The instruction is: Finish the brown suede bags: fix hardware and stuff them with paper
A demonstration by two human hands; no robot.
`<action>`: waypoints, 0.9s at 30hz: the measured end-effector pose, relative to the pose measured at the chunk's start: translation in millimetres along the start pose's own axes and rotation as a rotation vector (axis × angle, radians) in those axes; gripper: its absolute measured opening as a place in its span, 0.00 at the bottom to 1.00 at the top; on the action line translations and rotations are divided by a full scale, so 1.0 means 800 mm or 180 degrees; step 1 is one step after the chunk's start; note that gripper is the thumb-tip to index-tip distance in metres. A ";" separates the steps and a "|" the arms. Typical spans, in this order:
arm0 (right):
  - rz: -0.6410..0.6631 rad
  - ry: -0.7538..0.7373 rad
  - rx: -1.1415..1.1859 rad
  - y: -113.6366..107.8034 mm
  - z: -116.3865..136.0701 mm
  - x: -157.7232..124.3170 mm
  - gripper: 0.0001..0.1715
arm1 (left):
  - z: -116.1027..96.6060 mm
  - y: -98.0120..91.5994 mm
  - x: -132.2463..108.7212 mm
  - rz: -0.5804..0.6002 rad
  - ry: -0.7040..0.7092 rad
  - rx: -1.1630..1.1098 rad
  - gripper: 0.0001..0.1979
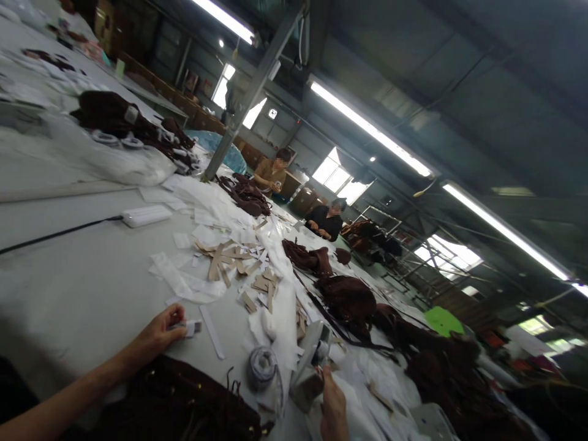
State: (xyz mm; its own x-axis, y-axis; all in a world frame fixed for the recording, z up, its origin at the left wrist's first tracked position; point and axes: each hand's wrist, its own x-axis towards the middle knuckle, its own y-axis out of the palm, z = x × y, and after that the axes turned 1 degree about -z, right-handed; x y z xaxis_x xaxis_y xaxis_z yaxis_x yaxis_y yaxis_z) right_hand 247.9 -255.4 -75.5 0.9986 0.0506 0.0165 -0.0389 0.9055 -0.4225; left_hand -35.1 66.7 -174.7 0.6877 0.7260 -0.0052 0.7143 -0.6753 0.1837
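My left hand (pixel 158 335) is closed over the table, pinching a small white tag-like piece (pixel 189 329) with a grey end. Below it, in front of me, lies a dark brown suede-like bag (pixel 179 398) with gold-coloured eyelets and thin cords. My right hand (pixel 334 401) is at a grey-white box-like holder (pixel 305 367) with a dark opening. Its fingers are drawn together at the holder's edge; what they grip is too blurred to make out. Between my hands stands a roll of pale grey string or tape (pixel 261 367).
Cardboard strips (pixel 229 257) and white paper scraps litter the table (pixel 92 269). More brown bags (pixel 346 300) line the right side. A white power strip (pixel 146 215) with a black cord lies left, near a metal post (pixel 252 92). Two people (pixel 271 171) sit further back.
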 end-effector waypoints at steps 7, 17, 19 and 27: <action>-0.0355 0.0025 0.0020 -0.015 0.004 -0.004 0.38 | 0.000 -0.001 0.000 0.0038 0.0025 0.0016 0.14; -0.0257 0.0122 -0.0568 -0.002 -0.055 -0.059 0.36 | 0.004 -0.004 -0.001 0.0082 -0.0068 -0.0048 0.14; -0.0222 0.0087 -0.0680 0.001 -0.060 -0.057 0.35 | 0.002 -0.004 -0.002 0.0056 -0.0070 -0.0055 0.14; -0.0298 -0.0122 -0.1109 -0.010 -0.054 -0.070 0.28 | 0.002 -0.003 -0.001 0.0030 0.0002 -0.0040 0.13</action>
State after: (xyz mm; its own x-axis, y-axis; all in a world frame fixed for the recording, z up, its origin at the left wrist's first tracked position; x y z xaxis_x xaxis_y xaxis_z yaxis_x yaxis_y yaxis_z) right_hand 193.5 -283.7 -111.9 0.9949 -0.0041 0.1009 0.0740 0.7093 -0.7010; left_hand -37.3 67.8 -176.6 0.6944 0.7196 -0.0029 0.7060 -0.6805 0.1961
